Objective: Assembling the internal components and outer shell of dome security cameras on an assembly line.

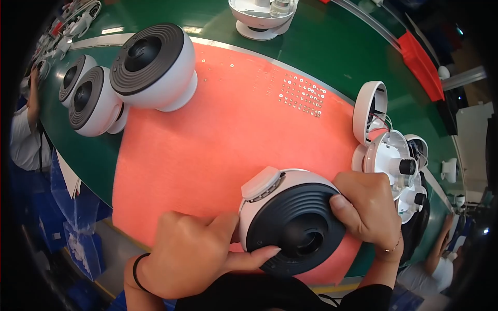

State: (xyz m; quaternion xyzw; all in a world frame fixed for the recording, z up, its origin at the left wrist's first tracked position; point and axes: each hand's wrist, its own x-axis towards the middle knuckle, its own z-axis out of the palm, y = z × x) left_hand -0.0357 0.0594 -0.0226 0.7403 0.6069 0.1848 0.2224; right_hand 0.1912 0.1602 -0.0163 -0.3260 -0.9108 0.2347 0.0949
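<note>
Landmark = mat (218, 140) on worktop (321, 57). Domed unit (290, 217) at mat's near edge, left hand (192, 254) on its left side, right hand (365, 207) on its right. Three finished units (150, 67) at mat's far-left corner. Screw rows (303, 96) on mat, far right. Open shells (386, 150) just off mat's right edge.

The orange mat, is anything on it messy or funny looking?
Yes. Small silvery screws lie loose on the orange mat near its far edge, some in rows, others strayed leftward. Beside the mat, an opened white shell shows bare wires.
</note>
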